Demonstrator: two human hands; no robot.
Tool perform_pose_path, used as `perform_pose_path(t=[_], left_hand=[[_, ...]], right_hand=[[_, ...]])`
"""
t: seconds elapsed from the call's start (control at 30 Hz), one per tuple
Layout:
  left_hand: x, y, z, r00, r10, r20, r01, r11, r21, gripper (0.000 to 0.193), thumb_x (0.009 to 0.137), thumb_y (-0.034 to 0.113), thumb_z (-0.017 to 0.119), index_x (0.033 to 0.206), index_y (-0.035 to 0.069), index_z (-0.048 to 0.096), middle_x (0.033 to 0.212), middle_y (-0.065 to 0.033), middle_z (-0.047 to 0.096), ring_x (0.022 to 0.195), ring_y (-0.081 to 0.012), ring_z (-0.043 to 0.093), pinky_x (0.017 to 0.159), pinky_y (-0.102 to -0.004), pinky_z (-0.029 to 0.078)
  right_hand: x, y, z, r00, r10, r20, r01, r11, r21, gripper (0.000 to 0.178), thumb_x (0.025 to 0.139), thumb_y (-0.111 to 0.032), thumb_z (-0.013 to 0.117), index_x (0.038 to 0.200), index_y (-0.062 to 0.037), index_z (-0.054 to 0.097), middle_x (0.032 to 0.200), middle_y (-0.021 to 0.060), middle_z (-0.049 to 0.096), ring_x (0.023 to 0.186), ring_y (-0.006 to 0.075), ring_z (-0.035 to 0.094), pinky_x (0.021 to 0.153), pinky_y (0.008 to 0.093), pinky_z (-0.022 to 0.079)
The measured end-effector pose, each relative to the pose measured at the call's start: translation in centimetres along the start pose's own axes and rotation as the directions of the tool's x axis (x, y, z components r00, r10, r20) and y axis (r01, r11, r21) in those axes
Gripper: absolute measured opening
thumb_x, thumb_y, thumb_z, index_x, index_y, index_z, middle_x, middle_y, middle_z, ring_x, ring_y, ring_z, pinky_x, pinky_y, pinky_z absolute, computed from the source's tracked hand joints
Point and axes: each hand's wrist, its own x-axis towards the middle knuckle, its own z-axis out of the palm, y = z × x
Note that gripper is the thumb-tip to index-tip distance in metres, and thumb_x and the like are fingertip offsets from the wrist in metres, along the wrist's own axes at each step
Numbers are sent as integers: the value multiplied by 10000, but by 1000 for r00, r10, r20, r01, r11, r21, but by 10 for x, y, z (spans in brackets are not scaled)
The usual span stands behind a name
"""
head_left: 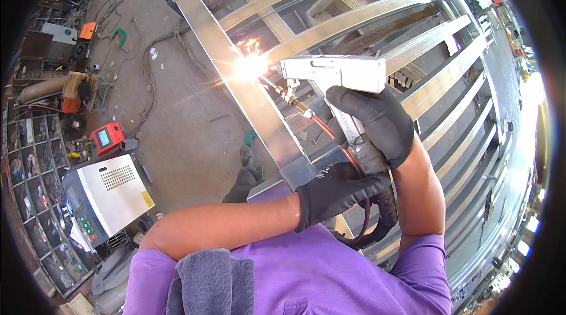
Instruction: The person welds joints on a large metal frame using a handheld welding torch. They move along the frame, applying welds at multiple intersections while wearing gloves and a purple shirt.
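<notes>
A white handheld welding gun (342, 71) points left, its tip at a bright, sparking weld spot (250, 66) on a metal frame (218, 38). My right hand (380, 123) in a black glove is wrapped around the gun's grip. Below it, my left hand (339, 191), also gloved in black, closes around the black-taped lower end of the handle, where the cable (386, 215) leaves. A thin red hose (323, 126) runs from brass fittings (292, 101) under the nozzle down past both hands. Glare hides the exact contact at the joint.
Long parallel metal bars (365, 17) stretch to the right. On the left stand a white machine cabinet (118, 188), a red device with a screen (108, 138) and a rack of small parts (38, 179). A green clamp (120, 38) and cables (152, 73) lie on the floor.
</notes>
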Motion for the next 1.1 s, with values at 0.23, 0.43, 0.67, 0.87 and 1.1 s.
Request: perform_pose_path(t=[0.23, 0.43, 0.67, 0.87, 1.1], left_hand=[[-1, 1, 1, 1000, -1, 20, 1, 1000, -16, 391, 1038, 411, 650, 1100, 31, 719, 944, -55, 717, 898, -113, 664, 802, -322, 541], [0, -3, 1, 1000, 24, 11, -24, 1000, 14, 364, 1040, 386, 652, 1151, 45, 713, 956, -50, 722, 908, -101, 673, 794, -324, 546], [1, -7, 2, 999, 33, 19, -33, 999, -5, 374, 1041, 392, 649, 1145, 40, 715, 934, -59, 721, 882, -110, 674, 795, -321, 544], [1, -2, 1, 998, 49, 48, -50, 999, 9, 400, 1037, 407, 651, 1101, 18, 717, 914, -69, 720, 865, -120, 676, 783, -326, 541], [1, -4, 2, 999, 33, 43, -32, 999, -12, 378, 1037, 391, 656, 1108, 25, 718, 922, -71, 724, 877, -121, 679, 782, -331, 540]], right_hand=[[-2, 0, -3, 999, 28, 17, -28, 999, 19, 421, 1026, -278, 652, 1334, 9, 650, 1071, 97, 714, 950, 161, 663, 720, 317, 578], [-4, -1, -2, 999, 32, 7, -32, 999, 10, 431, 1025, -281, 656, 1340, 12, 637, 1049, 98, 701, 917, 168, 667, 744, 324, 572], [-4, 1, -2, 1000, 3, -2, -3, 1000, -16, 410, 1021, -260, 659, 1331, 10, 650, 1160, 100, 726, 1019, 169, 665, 957, 336, 506], [-3, 0, -3, 1000, 12, 12, -12, 1000, -9, 400, 1020, -254, 662, 1327, 3, 653, 1148, 97, 726, 1017, 164, 665, 938, 330, 515], [-6, 2, -1, 998, -57, -20, 56, 997, -58, 402, 1020, -253, 662, 1330, 3, 650, 1142, 96, 723, 1026, 166, 661, 938, 333, 517]])
